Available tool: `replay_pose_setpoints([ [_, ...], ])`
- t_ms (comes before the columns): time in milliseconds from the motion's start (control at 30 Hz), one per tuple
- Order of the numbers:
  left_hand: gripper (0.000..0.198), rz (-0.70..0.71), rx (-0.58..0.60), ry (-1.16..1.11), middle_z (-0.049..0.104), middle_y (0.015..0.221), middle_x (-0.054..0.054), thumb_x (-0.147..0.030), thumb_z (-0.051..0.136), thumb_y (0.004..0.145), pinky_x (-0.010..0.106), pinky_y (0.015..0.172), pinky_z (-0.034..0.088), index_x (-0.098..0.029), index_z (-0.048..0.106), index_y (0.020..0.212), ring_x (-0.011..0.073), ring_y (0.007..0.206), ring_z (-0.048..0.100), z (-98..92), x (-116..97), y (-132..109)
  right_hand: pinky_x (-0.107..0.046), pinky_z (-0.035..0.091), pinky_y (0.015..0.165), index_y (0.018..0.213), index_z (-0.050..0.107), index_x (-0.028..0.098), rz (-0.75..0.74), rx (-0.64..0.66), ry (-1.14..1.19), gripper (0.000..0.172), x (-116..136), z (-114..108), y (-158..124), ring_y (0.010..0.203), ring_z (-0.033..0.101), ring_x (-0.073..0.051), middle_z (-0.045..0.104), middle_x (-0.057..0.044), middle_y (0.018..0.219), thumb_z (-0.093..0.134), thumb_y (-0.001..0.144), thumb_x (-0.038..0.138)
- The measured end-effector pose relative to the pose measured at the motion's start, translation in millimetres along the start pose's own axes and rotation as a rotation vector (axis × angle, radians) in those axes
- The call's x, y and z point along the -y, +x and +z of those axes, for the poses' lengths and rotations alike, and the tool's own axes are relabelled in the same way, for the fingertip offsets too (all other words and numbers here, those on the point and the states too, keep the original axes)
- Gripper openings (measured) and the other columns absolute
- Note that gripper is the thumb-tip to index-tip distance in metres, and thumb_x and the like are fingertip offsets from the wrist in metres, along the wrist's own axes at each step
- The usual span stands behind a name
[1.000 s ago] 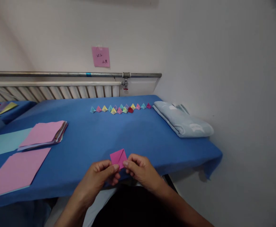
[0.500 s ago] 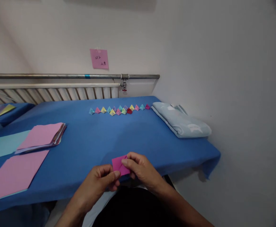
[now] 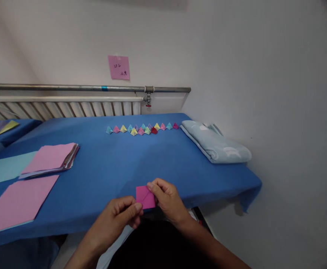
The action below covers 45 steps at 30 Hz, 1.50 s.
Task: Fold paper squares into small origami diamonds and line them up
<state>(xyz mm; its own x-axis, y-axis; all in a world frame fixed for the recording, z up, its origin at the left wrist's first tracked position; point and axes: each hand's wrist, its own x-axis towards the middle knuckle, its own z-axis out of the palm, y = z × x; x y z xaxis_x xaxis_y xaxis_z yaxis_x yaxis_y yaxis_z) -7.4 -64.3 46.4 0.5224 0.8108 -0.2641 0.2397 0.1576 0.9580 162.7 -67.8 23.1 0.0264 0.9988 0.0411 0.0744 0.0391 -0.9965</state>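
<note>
A small square of folded magenta origami paper [image 3: 146, 198] is held up just in front of the near edge of the blue-covered table [image 3: 101, 168]. My left hand [image 3: 124, 213] pinches its lower left corner between thumb and fingers. At the upper right corner my right hand [image 3: 166, 198] grips it the same way. A diagonal fold line crosses the face of the square. Farther back, several small folded paper pieces [image 3: 141, 131] in many colours stand in two rows.
A stack of coloured paper [image 3: 52, 157] lies at the left, beside a pink sheet [image 3: 20, 203] and a light blue sheet [image 3: 9, 168]. A folded pale blue blanket [image 3: 216, 144] sits at the right by the wall. A radiator [image 3: 68, 108] runs behind.
My right thumb has moved from the middle of the magenta square up to its upper right corner. The left hand still pinches the lower left corner.
</note>
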Motion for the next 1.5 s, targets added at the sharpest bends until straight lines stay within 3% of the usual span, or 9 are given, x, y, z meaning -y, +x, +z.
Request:
replay_pose_setpoints([
  [167,0.039,-0.009,0.028,-0.008,0.059,0.060,-0.001,-0.053,0.055,0.079,0.026,0.063,0.041,-0.019,0.060,0.063,0.0135,0.061,0.052,0.1,1.5,1.5,-0.022,0.030,0.052,0.058,0.042,0.020,0.008,-0.007,0.000,0.034,-0.8,0.7,-0.5,0.054,0.033,-0.010,0.036,0.006,0.056,0.052,0.083,0.042],
  [300,0.033,-0.014,0.047,-0.091,0.060,0.070,-0.001,-0.049,0.063,0.076,0.025,0.064,0.039,-0.018,0.066,0.083,0.0123,0.064,0.050,2.4,2.1,5.5,-0.022,0.031,0.053,0.058,0.044,0.020,-0.037,-0.005,-0.043,0.033,3.5,2.2,-2.2,0.055,0.034,-0.010,0.038,0.005,0.057,0.053,0.083,0.040],
  [500,0.034,-0.060,-0.039,-0.168,0.055,0.057,-0.002,-0.051,0.066,0.070,0.025,0.060,0.040,-0.017,0.064,0.070,0.0116,0.056,0.048,5.2,6.3,7.2,-0.022,0.032,0.054,0.058,0.044,0.020,-0.014,0.008,-0.025,0.034,1.0,6.7,-3.4,0.054,0.035,-0.010,0.039,0.006,0.055,0.053,0.083,0.041],
  [667,0.029,-0.025,-0.099,-0.107,0.055,0.057,-0.003,-0.047,0.063,0.074,0.024,0.058,0.038,-0.018,0.064,0.069,0.0115,0.056,0.047,3.4,12.7,6.5,-0.022,0.034,0.054,0.064,0.053,0.019,0.060,0.123,0.006,0.027,3.0,2.3,-3.1,0.053,0.040,-0.010,0.046,0.005,0.057,0.055,0.082,0.040],
  [933,0.023,0.269,-0.206,0.312,0.064,0.073,-0.001,-0.041,0.055,0.084,0.024,0.066,0.039,-0.024,0.069,0.077,0.0153,0.070,0.054,0.4,11.6,-2.6,-0.028,0.042,0.068,0.075,0.065,0.022,-0.412,0.109,-0.260,0.014,18.9,-9.9,-19.0,0.070,0.056,-0.015,0.064,-0.001,0.073,0.058,0.085,0.027],
  [1067,0.028,0.304,-0.211,0.382,0.055,0.059,-0.003,-0.040,0.056,0.083,0.022,0.057,0.034,-0.021,0.061,0.064,0.0114,0.057,0.047,0.9,9.3,-3.6,-0.025,0.040,0.062,0.069,0.063,0.021,-0.238,0.023,-0.080,0.015,15.6,-8.9,-20.1,0.062,0.052,-0.013,0.058,0.002,0.064,0.061,0.082,0.029],
  [1233,0.031,0.191,-0.176,0.215,0.056,0.062,-0.002,-0.042,0.053,0.084,0.022,0.060,0.037,-0.020,0.059,0.065,0.0124,0.061,0.049,1.4,11.1,-2.0,-0.022,0.033,0.052,0.066,0.060,0.019,0.056,0.036,0.105,0.020,8.5,-7.1,-13.0,0.051,0.042,-0.009,0.048,0.006,0.054,0.064,0.076,0.036],
  [1400,0.022,0.180,-0.153,0.106,0.066,0.081,0.001,-0.041,0.056,0.083,0.024,0.071,0.041,-0.022,0.067,0.086,0.0158,0.076,0.055,4.9,9.5,-3.0,-0.021,0.031,0.048,0.066,0.057,0.018,0.129,-0.023,0.374,0.024,-1.2,2.2,-9.0,0.047,0.040,-0.007,0.051,0.005,0.054,0.068,0.074,0.038],
  [1500,0.021,0.173,-0.192,0.099,0.066,0.079,0.001,-0.040,0.062,0.079,0.024,0.069,0.041,-0.021,0.067,0.085,0.0158,0.074,0.055,9.9,7.9,-1.7,-0.020,0.032,0.047,0.067,0.058,0.018,0.149,-0.023,0.516,0.024,-3.3,8.8,-8.8,0.047,0.041,-0.007,0.053,0.005,0.056,0.070,0.072,0.038],
])
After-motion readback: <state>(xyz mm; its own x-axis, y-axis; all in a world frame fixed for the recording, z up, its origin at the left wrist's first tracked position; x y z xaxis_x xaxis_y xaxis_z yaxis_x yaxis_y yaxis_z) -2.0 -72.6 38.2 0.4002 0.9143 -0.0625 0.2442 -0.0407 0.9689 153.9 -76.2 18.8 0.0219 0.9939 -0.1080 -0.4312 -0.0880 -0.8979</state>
